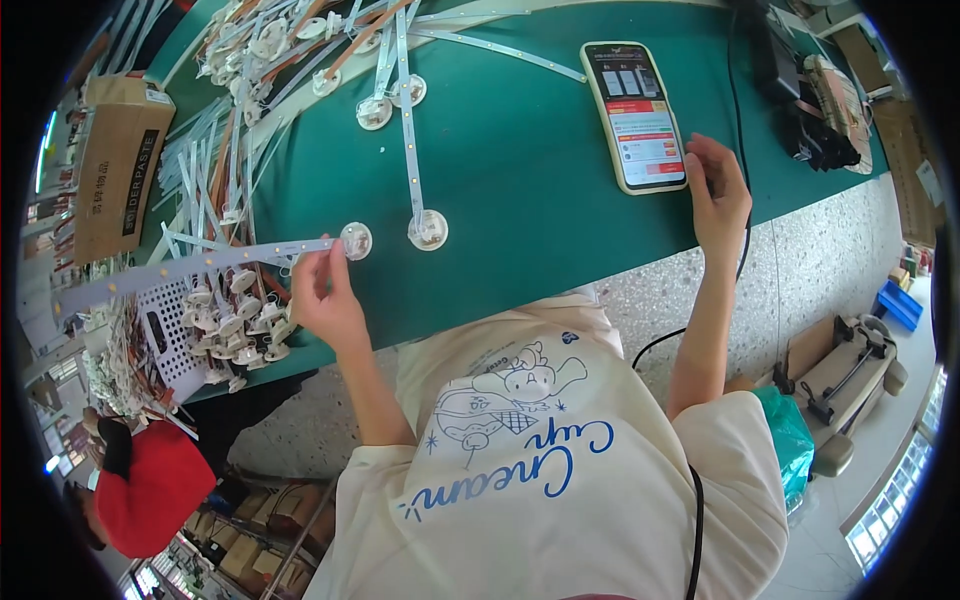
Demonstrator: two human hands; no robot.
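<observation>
Between the thumb and fingers of my left hand point(328, 292) is pinched an LED strip point(235, 254), a long pale band with small yellow chips. A round white cap point(356, 241) sits at the strip's right end, beside my fingertips; the other end reaches out to the far left. My right hand point(718, 198) holds nothing, its fingers loosely bent and apart. Beside its thumb a smartphone point(637, 120) in a pale case lies on the table with its screen lit. A second LED strip point(411, 150) lies between, ending in a round white cap point(428, 230).
Piles of strips with white caps point(240, 320) lie at the left, around a white perforated basket point(172, 335). A cardboard box point(122, 170) stands behind them on the green table point(520, 170). A black cable point(737, 90) runs past the phone. A person in red point(158, 490) is at lower left.
</observation>
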